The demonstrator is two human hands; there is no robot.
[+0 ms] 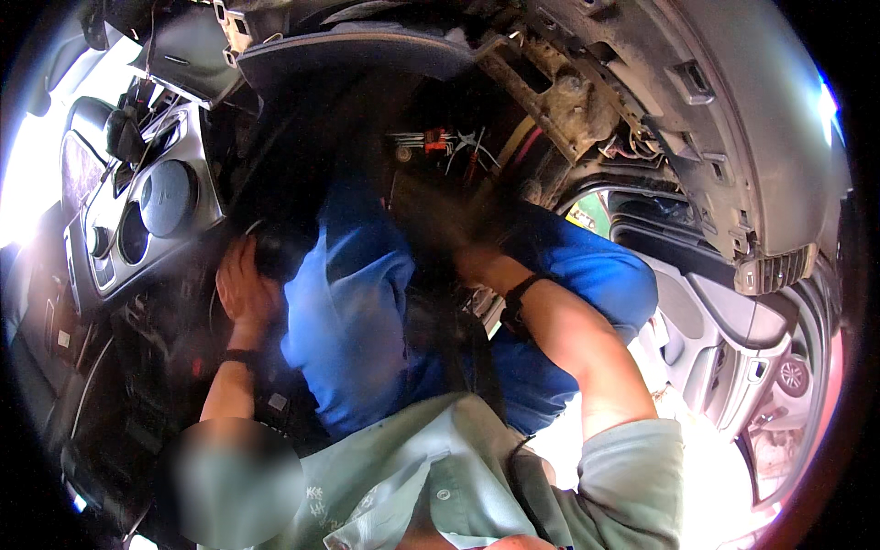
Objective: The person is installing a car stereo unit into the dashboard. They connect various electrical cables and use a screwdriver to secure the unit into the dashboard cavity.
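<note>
My left hand [246, 286] lies against the dark side of the centre console, beside my left knee, with its fingers stretched out and nothing seen in them. Between my knees is my right hand [475, 264], in shadow and blurred. Its fingers cannot be made out, nor whether they hold anything. Ahead of it, in the dark footwell, lie a set of hex keys in a red holder [438, 140] and a tool with crossed metal arms [472, 147] that looks like pliers. Blue trousers [353, 312] cover my bent legs.
A loosened console panel [170, 197] with cup holders stands at the left. The dashboard [697, 101] is partly stripped at the upper right, with loose wires [632, 147] beneath it. At the right is an opened car door [733, 321]. A dark curved trim piece [357, 57] crosses the top.
</note>
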